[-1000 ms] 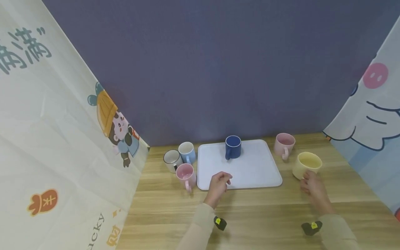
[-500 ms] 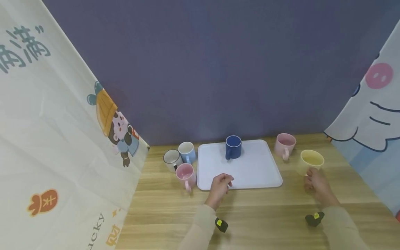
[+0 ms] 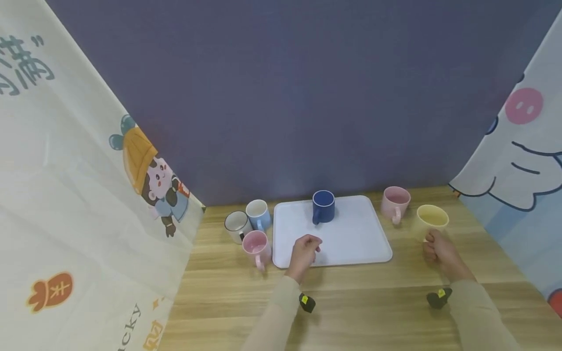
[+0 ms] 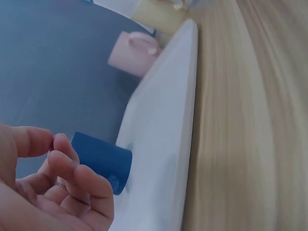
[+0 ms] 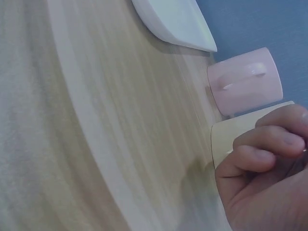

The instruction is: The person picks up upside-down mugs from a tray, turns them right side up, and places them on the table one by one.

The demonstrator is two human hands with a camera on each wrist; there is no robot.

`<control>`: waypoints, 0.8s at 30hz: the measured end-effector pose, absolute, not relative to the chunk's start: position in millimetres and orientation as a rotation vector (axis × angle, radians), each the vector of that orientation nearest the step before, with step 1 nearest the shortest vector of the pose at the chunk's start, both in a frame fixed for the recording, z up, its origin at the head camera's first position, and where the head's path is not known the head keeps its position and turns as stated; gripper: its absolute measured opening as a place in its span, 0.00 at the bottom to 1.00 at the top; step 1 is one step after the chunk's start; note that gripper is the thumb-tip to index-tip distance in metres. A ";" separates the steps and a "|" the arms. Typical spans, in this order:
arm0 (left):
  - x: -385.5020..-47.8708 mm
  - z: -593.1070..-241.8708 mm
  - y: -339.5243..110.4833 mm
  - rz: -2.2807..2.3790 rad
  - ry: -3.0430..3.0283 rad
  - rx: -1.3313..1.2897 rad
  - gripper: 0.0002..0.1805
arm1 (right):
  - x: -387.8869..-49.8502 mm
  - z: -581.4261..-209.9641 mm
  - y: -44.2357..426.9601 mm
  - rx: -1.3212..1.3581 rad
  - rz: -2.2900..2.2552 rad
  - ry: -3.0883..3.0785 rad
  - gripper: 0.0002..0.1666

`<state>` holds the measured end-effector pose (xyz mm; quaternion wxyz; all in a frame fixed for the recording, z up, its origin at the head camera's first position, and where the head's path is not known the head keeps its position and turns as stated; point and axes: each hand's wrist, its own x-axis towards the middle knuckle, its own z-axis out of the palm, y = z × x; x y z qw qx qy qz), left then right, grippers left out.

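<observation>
My right hand [image 3: 440, 251] grips the yellow mug [image 3: 422, 225] at its near side, where the handle is hidden behind the curled fingers. In the right wrist view, part of the pale yellow wall [image 5: 231, 137] shows beyond those fingers. My left hand [image 3: 304, 253] hovers over the front edge of the white tray [image 3: 355, 239], its fingers loosely curled round nothing. A dark blue mug [image 3: 323, 208] stands upright towards the back of that tray, its handle facing forward. Just right of the tray is a pink mug [image 3: 393, 204], close to the yellow one.
Left of the tray stand a white mug with a dark rim [image 3: 237, 225], a light blue mug [image 3: 258, 213] and another pink mug [image 3: 256, 246], close together. A dark wall panel [image 3: 281, 107] rises behind the wooden table [image 3: 364, 302]. Printed curtains [image 3: 79, 185] hang on both sides.
The yellow mug and my right hand have shifted a little away from me, nearer the pink mug at the right. My left hand stays over the tray's front edge. The view has turned slightly.
</observation>
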<state>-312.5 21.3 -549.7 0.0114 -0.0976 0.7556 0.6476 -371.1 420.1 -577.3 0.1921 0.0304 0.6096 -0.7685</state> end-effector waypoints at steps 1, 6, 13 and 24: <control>-316.0 -549.4 20.6 1.994 2.406 -0.319 0.09 | -371.7 -577.0 419.9 0.081 -2.167 1.682 0.27; -342.2 -552.2 18.8 1.823 2.646 -0.359 0.06 | -375.1 -576.4 423.4 0.084 -2.134 1.627 0.28; -380.4 -554.3 20.1 1.706 2.772 -0.429 0.17 | -375.5 -575.4 431.0 0.100 -1.984 1.787 0.28; -398.2 -557.2 25.1 1.972 2.380 -0.308 0.26 | -363.5 -568.2 428.1 0.245 -1.917 1.873 0.28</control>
